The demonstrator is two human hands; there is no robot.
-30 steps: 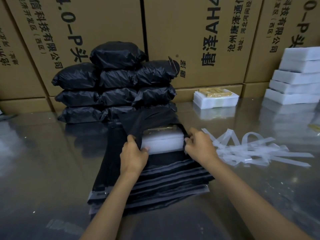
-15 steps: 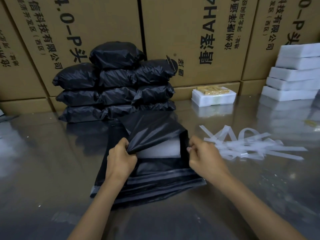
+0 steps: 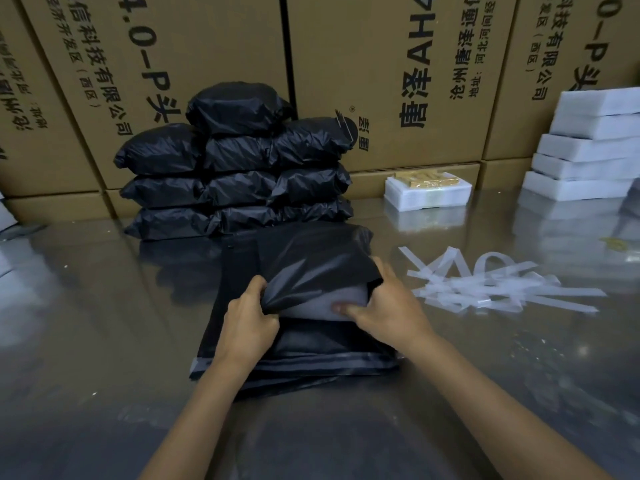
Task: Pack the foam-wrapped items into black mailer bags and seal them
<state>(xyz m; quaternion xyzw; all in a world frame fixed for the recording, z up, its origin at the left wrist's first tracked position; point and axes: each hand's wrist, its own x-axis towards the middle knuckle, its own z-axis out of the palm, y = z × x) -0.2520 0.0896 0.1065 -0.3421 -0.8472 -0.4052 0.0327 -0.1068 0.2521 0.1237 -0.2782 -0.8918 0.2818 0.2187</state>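
Your left hand [image 3: 250, 318] pinches the near lip of the crinkly black plastic mailer bag [image 3: 313, 268] at its left corner; keep that lip lifted so the mouth stays wide. The white foam-wrapped block [image 3: 322, 301] sits mostly inside the bag, on top of the flat stack of unused black mailers [image 3: 298, 358]. Your right hand [image 3: 389, 308] grips the bag's right edge with fingertips on the foam; push the block fully in, squarely, before sealing.

Tall brown cardboard boxes [image 3: 214, 46] printed with black lettering are standing in a row like a wall behind a shiny grey table [image 3: 86, 306], which is reflecting dim light.
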